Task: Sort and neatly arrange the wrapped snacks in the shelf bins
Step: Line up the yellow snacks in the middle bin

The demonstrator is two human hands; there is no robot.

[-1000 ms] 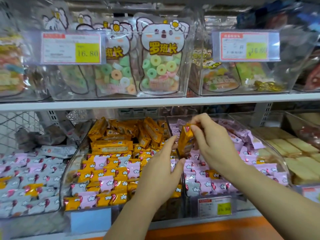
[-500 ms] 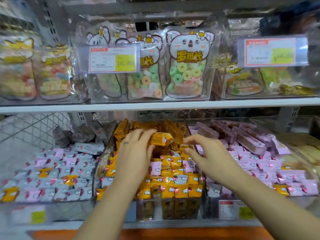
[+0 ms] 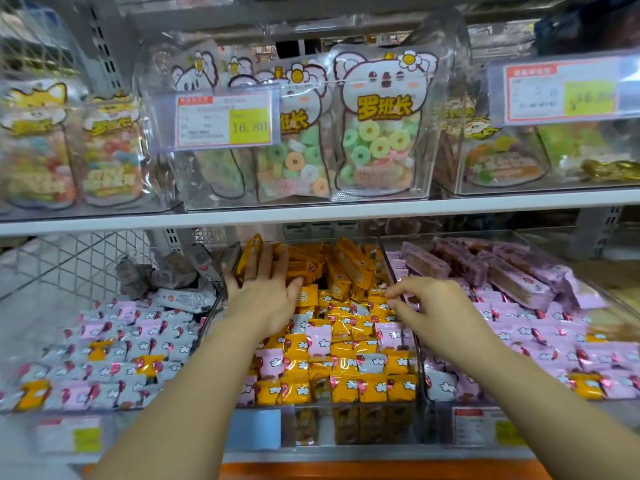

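The clear middle bin (image 3: 349, 408) holds long orange bars (image 3: 346, 268) piled at the back and small orange packets (image 3: 372, 388) in front, with some pink packets (image 3: 318, 337) and grey ones mixed in. My left hand (image 3: 266, 292) lies flat with spread fingers on the orange bars at the bin's back left. Hovering over the divider between the middle and right bins, my right hand (image 3: 433, 306) has loosely bent fingers and holds nothing. The right bin (image 3: 620, 301) has pink packets (image 3: 519, 334), long purple bars (image 3: 512, 282) and a stray orange packet (image 3: 585, 386).
The left bin holds grey and pink packets (image 3: 138, 341) with stray orange ones (image 3: 34, 393), and crumpled grey wrappers (image 3: 138, 278) behind. The shelf board (image 3: 346, 211) above carries clear boxes of candy-ring bags (image 3: 377, 133) and price tags, leaving low headroom.
My right hand passed an orange bar to my left hand, which has laid it on the orange pile at the back. The right hand has drawn back empty.
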